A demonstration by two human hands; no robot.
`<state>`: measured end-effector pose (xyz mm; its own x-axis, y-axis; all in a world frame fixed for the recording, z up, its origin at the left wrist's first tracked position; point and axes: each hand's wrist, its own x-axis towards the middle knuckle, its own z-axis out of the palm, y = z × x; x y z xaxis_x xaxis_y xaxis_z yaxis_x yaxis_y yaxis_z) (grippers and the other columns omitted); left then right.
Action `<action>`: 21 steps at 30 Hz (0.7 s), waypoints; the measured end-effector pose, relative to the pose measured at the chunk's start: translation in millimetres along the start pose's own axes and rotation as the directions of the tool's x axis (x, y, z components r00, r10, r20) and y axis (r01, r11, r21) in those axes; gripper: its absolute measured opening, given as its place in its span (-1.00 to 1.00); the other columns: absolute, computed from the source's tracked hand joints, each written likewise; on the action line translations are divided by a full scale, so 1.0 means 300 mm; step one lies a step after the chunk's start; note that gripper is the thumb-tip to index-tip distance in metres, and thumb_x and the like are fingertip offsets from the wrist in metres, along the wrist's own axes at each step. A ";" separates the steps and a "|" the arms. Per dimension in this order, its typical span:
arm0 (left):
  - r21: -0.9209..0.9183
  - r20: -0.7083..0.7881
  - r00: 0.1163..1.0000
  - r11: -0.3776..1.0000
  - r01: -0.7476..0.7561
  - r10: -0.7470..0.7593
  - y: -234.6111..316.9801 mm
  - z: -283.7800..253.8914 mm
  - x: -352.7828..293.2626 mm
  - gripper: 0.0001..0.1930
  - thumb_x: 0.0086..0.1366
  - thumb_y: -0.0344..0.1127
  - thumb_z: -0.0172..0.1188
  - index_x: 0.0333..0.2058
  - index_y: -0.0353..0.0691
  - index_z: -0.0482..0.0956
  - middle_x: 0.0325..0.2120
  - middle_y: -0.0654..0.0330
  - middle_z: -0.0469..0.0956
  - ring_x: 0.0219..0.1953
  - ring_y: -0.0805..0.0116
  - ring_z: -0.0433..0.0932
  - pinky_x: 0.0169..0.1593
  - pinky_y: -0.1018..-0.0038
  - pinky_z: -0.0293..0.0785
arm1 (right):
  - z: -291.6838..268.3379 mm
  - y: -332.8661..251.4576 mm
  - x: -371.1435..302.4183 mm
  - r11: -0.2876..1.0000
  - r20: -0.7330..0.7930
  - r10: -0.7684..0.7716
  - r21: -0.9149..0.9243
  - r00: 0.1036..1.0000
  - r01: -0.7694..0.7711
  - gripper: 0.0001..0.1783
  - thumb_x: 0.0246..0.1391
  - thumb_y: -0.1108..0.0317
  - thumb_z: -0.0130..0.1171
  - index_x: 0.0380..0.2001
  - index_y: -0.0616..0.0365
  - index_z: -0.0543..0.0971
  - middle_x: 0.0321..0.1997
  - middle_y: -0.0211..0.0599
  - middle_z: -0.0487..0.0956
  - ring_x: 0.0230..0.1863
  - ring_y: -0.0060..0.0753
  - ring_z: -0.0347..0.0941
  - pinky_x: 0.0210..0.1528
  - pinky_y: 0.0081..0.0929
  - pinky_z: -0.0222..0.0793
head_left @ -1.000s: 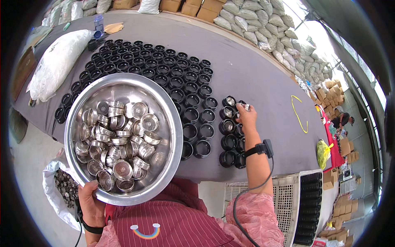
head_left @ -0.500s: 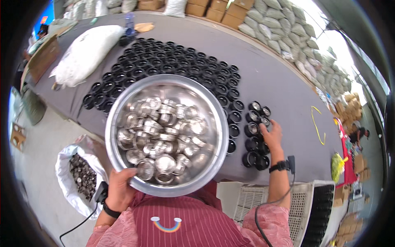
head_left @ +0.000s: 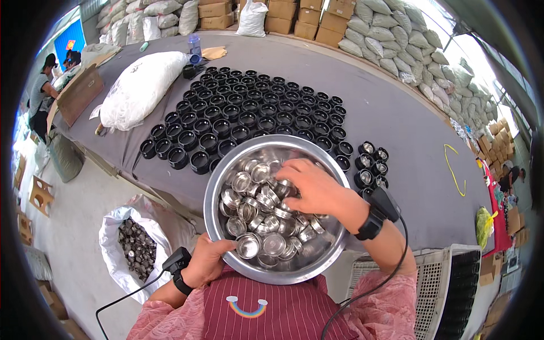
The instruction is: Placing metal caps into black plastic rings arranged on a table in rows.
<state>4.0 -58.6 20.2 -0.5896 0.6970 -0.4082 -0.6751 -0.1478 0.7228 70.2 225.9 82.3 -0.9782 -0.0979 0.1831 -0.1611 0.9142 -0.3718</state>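
Observation:
A wide steel bowl (head_left: 214,215) full of shiny ridged metal cups (head_left: 274,245) is in front of my body, against the apron. My left hand (head_left: 208,258) is closed on its near left rim, thumb on top. Inside the bowl, my right hand (head_left: 317,190) reaches down onto the metal cups, fingers and thumb apart; some fingertips are hidden among them. Beyond the bowl, many black round cups (head_left: 247,119) stand in rows on the grey table (head_left: 396,124). To the right is a smaller group of black cups (head_left: 364,161); at least some have metal cups inside.
A white sack of small metal parts (head_left: 110,241) stands on the floor at left. A large white bag (head_left: 144,88) lies on the table. Plastic crates (head_left: 433,289) are at lower right. A yellow strap (head_left: 449,170) lies on the table. Another person (head_left: 42,93) is at far left.
My right hand has moved left from the small group of black cups into the steel bowl. The bowl now appears lower and farther right in view; my left hand still holds its rim.

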 end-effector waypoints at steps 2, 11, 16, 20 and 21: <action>0.061 0.049 0.998 0.997 0.037 -0.040 -0.016 -0.021 0.009 -0.53 0.12 -0.64 0.11 0.07 -0.44 0.40 -0.10 0.00 0.58 -0.12 0.19 0.62 0.00 0.27 0.59 | 0.003 -0.007 -0.004 0.970 0.152 0.145 0.173 0.978 -0.171 -0.44 -0.13 0.27 0.36 0.01 0.07 0.48 0.18 -0.07 0.35 0.19 0.06 0.31 0.22 -0.19 0.26; 0.058 0.105 0.993 0.997 0.041 -0.047 -0.014 -0.022 0.035 -0.52 0.14 -0.62 0.09 0.09 -0.46 0.37 -0.06 -0.04 0.55 -0.10 0.18 0.62 0.00 0.25 0.61 | 0.024 0.025 -0.042 0.995 0.250 0.095 -0.063 0.964 -0.081 -0.32 -0.21 0.31 0.36 0.10 0.00 0.48 0.21 0.05 0.29 0.24 0.10 0.25 0.21 -0.20 0.32; 0.034 0.101 0.991 0.996 0.082 -0.085 -0.005 0.011 0.033 -0.60 0.12 -0.64 0.13 -0.02 -0.47 0.46 -0.16 0.02 0.61 -0.18 0.26 0.64 -0.05 0.33 0.59 | 0.109 0.049 -0.070 0.991 0.163 0.060 -0.127 0.985 -0.039 -0.50 -0.26 0.37 0.36 -0.12 0.09 0.53 0.15 0.07 0.30 0.24 0.15 0.21 0.22 -0.08 0.26; 0.042 0.094 0.993 0.997 0.063 -0.067 -0.022 0.017 0.040 -0.60 0.12 -0.66 0.12 -0.01 -0.46 0.46 -0.16 0.01 0.60 -0.18 0.25 0.64 -0.06 0.33 0.59 | 0.088 0.067 -0.096 0.992 -0.058 0.084 0.097 0.995 -0.078 -0.62 -0.30 0.45 0.35 -0.29 0.11 0.52 0.16 0.00 0.30 0.21 0.11 0.24 0.21 -0.17 0.26; 0.053 0.093 0.994 0.997 0.052 -0.057 -0.027 0.015 0.043 -0.60 0.12 -0.67 0.12 -0.01 -0.46 0.46 -0.16 0.00 0.60 -0.18 0.24 0.64 -0.06 0.33 0.60 | 0.089 0.084 -0.099 0.981 -0.129 0.101 0.176 0.987 -0.078 -0.66 -0.31 0.50 0.34 -0.35 0.11 0.49 0.16 -0.09 0.35 0.15 -0.08 0.33 0.12 -0.26 0.34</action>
<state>3.8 -45.2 11.7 -0.5066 0.7665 -0.3947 -0.6802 -0.0740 0.7293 91.6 241.3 43.2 -0.9645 0.0465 0.2601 -0.1052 0.8356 -0.5391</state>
